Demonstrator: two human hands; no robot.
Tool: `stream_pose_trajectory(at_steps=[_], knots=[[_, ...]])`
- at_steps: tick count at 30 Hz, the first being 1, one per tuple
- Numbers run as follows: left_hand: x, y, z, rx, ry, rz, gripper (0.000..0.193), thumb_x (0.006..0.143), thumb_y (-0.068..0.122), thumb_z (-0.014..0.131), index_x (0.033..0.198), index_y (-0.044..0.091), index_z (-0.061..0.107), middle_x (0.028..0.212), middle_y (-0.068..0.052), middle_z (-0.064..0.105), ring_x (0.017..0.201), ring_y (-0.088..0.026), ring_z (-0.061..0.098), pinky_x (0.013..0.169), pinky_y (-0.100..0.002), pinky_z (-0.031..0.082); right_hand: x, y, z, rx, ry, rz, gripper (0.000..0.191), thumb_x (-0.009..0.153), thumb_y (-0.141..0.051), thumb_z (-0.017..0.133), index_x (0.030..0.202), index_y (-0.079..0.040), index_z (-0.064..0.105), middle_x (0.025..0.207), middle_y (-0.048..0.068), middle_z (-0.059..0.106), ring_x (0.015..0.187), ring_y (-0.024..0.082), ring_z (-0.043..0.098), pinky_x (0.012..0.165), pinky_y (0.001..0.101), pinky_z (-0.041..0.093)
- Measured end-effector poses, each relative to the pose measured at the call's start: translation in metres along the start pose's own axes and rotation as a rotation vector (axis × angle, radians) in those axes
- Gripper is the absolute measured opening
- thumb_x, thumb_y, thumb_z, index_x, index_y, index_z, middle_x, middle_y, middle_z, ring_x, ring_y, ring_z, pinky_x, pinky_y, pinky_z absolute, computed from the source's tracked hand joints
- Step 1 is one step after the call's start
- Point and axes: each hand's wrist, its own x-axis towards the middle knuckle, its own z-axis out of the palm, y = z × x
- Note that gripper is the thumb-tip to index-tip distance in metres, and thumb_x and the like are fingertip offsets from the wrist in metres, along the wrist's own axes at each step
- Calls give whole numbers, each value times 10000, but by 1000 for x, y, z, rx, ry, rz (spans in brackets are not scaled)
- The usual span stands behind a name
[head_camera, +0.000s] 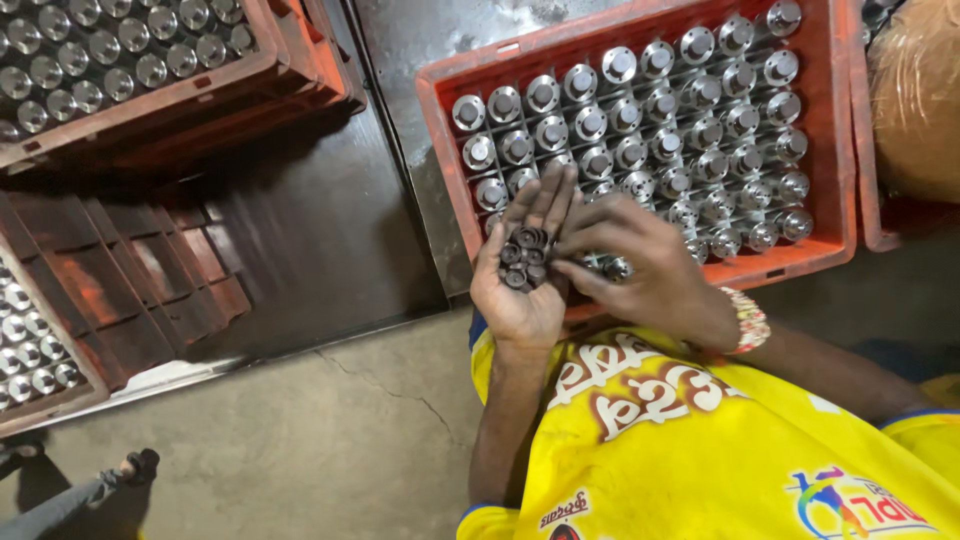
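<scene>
My left hand (520, 295) is palm up over the near edge of an orange crate (835, 150) and cups several small dark rings (523, 258). My right hand (650, 265), with a beaded bracelet at the wrist, lies next to it. Its fingertips touch the right side of the pile of rings, and I cannot tell whether they pinch one. Rows of shiny metal cylindrical parts (620, 65) stand upright in the crate's divided cells, just beyond both hands.
A second crate of metal parts (120, 50) sits at the top left and another (30, 340) at the left edge. A dark crate with empty dividers (150, 270) lies between them. A brown wrapped bundle (915, 90) is at the top right. Another person's foot (135, 465) rests on the concrete floor.
</scene>
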Motion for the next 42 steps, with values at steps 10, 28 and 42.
stream_pose_trajectory(at_steps=[10, 28, 42], knots=[[-18, 24, 11, -31, -60, 93, 434, 1121, 221, 435, 1391, -92, 567, 1596, -302, 432, 1534, -441, 362, 1330, -553, 273, 12, 56, 1, -322, -58, -4, 246, 829, -185, 880, 977, -74, 717, 1110, 73, 680, 1084, 256, 574, 975, 445, 467], [-21, 30, 4, -68, -24, 148, 426, 1121, 208, 434, 1394, -97, 557, 1590, -295, 429, 1547, -430, 351, 1353, -551, 236, 13, 58, -1, -571, -160, 32, 310, 706, -57, 856, 972, -213, 828, 1108, 19, 686, 1006, 259, 529, 924, 464, 411], [-18, 15, 19, 247, 30, 31, 589, 1098, 290, 376, 1518, -117, 441, 1601, -277, 440, 1512, -377, 416, 1327, -461, 259, 34, -17, 8, -138, -162, -72, 318, 771, -100, 833, 1068, -33, 744, 1061, 151, 673, 958, 323, 667, 814, 437, 537]])
